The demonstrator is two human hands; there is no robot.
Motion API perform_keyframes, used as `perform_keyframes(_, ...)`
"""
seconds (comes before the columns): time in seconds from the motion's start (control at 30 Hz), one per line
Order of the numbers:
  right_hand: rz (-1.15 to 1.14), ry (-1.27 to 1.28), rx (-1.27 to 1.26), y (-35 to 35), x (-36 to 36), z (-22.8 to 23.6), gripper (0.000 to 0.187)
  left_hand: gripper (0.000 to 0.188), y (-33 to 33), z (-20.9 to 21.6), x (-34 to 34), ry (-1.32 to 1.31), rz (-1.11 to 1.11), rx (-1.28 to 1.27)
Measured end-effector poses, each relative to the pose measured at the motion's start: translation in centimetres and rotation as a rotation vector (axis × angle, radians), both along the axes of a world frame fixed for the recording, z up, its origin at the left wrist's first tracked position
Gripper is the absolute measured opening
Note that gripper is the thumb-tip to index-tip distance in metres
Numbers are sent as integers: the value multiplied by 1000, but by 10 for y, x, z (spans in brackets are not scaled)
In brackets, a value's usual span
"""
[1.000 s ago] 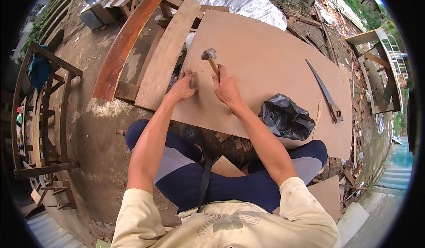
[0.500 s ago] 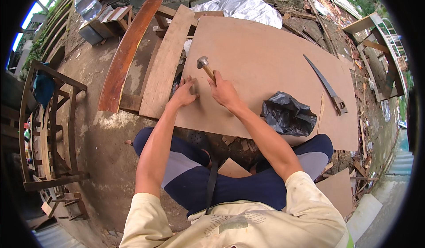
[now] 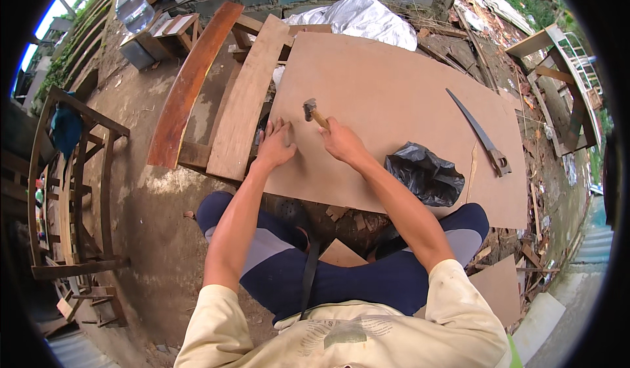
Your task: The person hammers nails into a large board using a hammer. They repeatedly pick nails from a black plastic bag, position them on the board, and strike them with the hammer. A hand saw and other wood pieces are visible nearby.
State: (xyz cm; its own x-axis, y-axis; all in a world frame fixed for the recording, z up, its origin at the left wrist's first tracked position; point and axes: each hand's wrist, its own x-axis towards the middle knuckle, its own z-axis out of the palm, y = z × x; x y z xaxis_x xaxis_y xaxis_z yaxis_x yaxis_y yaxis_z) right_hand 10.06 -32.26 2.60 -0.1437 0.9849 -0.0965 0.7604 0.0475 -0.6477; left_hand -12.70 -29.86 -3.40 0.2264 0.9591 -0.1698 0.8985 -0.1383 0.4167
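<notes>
My right hand (image 3: pixel 344 142) is closed round the wooden handle of a hammer (image 3: pixel 311 110), its metal head raised toward the left, above a large brown board (image 3: pixel 394 79). At the board's left edge my left hand (image 3: pixel 276 145) rests with its fingers stretched out, and I see nothing held in it. Right of my right forearm lies a crumpled black plastic bag (image 3: pixel 426 174). Farther right, a handsaw (image 3: pixel 482 135) lies flat on the same board, its handle toward me.
Beside the board on the left run a pale plank (image 3: pixel 246 105) and a varnished reddish plank (image 3: pixel 190 92). A wooden frame (image 3: pixel 79 184) stands at far left. Beyond the board lies a silvery sheet (image 3: pixel 361 19); wood scraps litter the ground at right. A clear water jug (image 3: pixel 134 12) stands far left.
The hammer has moved slightly right and down with my right hand. My left hand's fingers have gone from bent to more stretched out on the board's edge.
</notes>
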Motion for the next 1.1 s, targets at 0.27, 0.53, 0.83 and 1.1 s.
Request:
perform_keyframes(0.27,-264,20,44,-64,132,48,38,77,-9,-6,39,152,18,277)
perform_keyframes(0.53,-599,525,-111,-100,191,57,34,53,-14,15,80,366,-34,353)
perform_keyframes(0.83,-493,675,-397,-115,221,58,31,23,-93,63,234,-693,-642,277)
perform_keyframes(1.1,-540,239,-231,-120,256,39,35,18,-83,36,305,-236,-835,357)
